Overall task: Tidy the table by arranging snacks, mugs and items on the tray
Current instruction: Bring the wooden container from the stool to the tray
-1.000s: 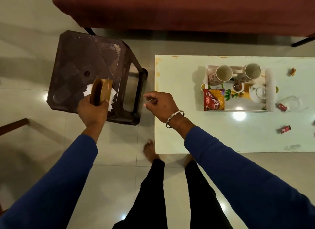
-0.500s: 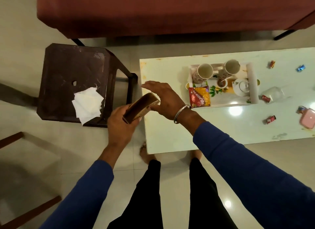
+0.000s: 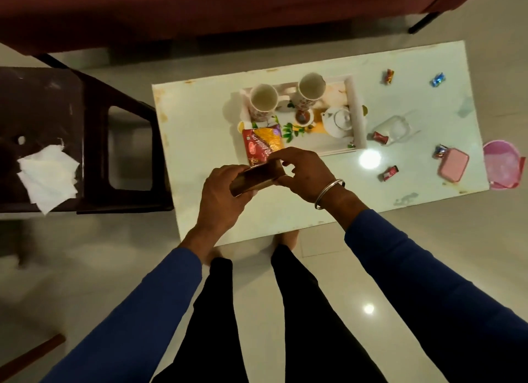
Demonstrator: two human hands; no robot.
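Note:
A flat brown wooden holder (image 3: 255, 177) is gripped from the left by my left hand (image 3: 221, 195), above the table's near left part. My right hand (image 3: 303, 171) pinches its right end. Just beyond stands the white flowered tray (image 3: 358, 117) with two tall mugs (image 3: 263, 98) (image 3: 311, 88), a small cup (image 3: 303, 116), a white teapot (image 3: 338, 121) and a red-yellow snack packet (image 3: 264, 143) at its front left corner. Small wrapped candies (image 3: 388, 172) (image 3: 389, 75) (image 3: 438, 79) lie loose on the white table (image 3: 200, 131).
A clear glass (image 3: 393, 128) lies tipped right of the tray with a red candy (image 3: 380, 138) at its mouth. A pink box (image 3: 453, 165) and a pink bowl (image 3: 503, 165) are at the right edge. White napkins (image 3: 47, 177) lie on the dark stool (image 3: 85, 143) at left.
My left hand carried the brown holder from above the stool rightward over the table. My right hand closed onto its end. The napkins stayed on the stool.

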